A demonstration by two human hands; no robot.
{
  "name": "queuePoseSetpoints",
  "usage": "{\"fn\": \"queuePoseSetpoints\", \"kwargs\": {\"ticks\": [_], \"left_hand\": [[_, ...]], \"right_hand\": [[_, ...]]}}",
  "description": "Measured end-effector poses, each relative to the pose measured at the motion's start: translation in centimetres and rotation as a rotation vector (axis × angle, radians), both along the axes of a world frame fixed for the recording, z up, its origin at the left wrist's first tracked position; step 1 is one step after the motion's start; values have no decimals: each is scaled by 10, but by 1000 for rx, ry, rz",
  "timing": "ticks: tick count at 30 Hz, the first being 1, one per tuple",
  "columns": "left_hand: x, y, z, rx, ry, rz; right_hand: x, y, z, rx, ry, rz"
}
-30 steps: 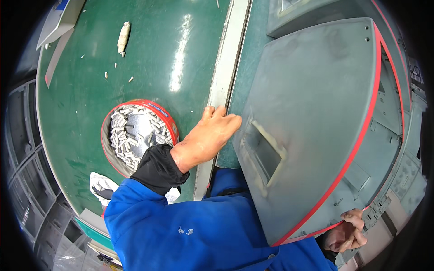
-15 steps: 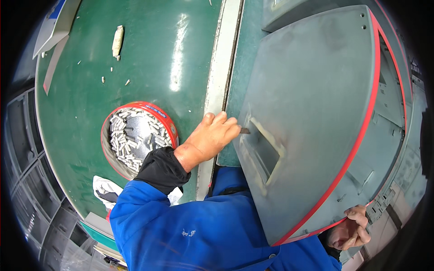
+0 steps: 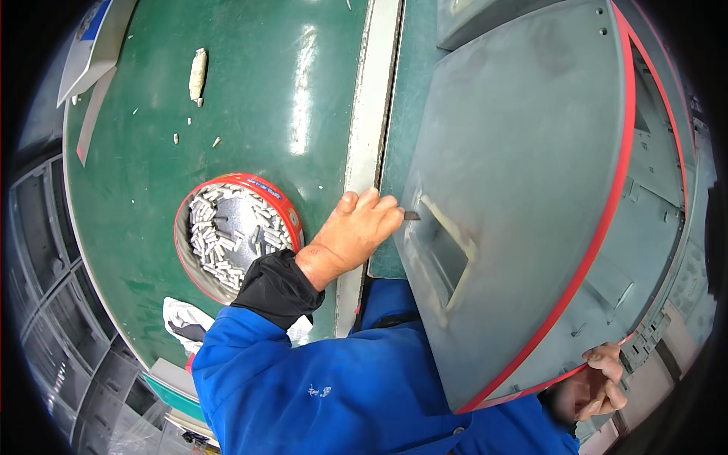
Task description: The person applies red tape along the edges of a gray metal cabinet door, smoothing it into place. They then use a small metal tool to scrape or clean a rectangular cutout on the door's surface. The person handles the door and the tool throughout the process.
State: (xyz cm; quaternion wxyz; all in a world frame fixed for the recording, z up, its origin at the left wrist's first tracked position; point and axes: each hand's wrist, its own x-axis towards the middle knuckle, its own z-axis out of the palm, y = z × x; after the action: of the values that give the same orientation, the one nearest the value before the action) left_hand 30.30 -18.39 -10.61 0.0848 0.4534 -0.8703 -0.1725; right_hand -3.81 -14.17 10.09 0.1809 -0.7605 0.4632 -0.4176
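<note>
A large grey metal panel (image 3: pixel 523 152) with a red edge stands tilted in front of me on the right. Near its left side is a rectangular opening (image 3: pixel 449 262) ringed by cream, sanded-looking patches. My left hand (image 3: pixel 360 231) is closed around a thin dark flat piece (image 3: pixel 412 215); only its tip shows, touching or close to the panel beside the opening's upper corner. What the rest of that piece looks like is hidden by my fingers. My right hand (image 3: pixel 595 383) grips the panel's lower right edge, fingers curled over it.
Left of the panel, a green table (image 3: pixel 250 136) bears a red round tin (image 3: pixel 284 201) full of small white cylinders. A tape-wrapped stub (image 3: pixel 198 74), loose bits and a white cloth (image 3: pixel 182 318) lie around it. A pale strip (image 3: pixel 371 98) edges the table. Another grey part (image 3: pixel 485 26) sits behind.
The view has shifted slightly, so the table and tin appear a little to the right and lower. Both hands keep their holds, with no clear movement against the panel.
</note>
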Motion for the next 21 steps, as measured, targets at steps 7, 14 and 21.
{"fn": "queuePoseSetpoints", "kwargs": {"ticks": [7,14,21], "left_hand": [[-1,10,-2,-4,14,10],[0,12,-5,73,87,36],[0,13,-1,142,103,37]], "right_hand": [[-2,1,0,-8,18,-10],[-2,0,-3,-27,-9,-13],[2,0,3,34,-3,14]]}}
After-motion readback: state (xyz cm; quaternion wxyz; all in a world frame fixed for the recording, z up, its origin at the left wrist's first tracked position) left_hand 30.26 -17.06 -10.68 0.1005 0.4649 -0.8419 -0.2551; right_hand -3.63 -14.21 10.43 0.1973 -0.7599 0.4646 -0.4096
